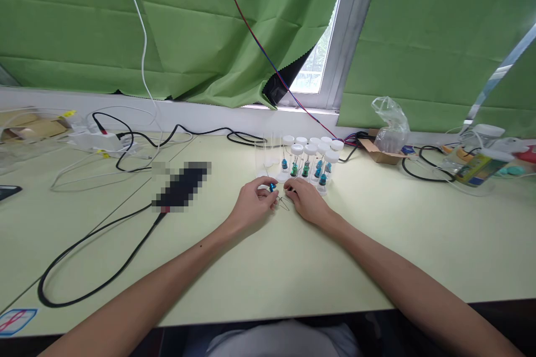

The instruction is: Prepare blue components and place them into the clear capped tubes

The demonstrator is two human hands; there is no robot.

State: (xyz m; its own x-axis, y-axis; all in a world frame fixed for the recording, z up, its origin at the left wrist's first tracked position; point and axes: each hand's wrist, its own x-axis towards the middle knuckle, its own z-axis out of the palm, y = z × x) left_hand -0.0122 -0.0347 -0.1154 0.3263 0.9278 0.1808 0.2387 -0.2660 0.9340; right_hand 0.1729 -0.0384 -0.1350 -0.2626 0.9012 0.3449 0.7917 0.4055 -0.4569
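My left hand (254,204) pinches a small shiny blue piece (272,187) between thumb and fingers, just above the table. Thin wires (285,203) splay out between my two hands; I cannot tell whether they belong to the blue piece. Close on the right, my right hand (309,199) has its fingers curled and pressed together, and whatever they hold is hidden. Right behind the hands stand several clear tubes with white caps (310,149), each with a small blue or green piece and thin stems inside. Uncapped clear tubes (268,150) stand at their left.
A black cable (100,293) loops over the left of the table (259,279) to a blurred-out dark object (180,187). A white power strip (96,139) lies back left. Back right are a cardboard box with a plastic bag (389,128) and a labelled jar (481,167). Green curtains hang behind.
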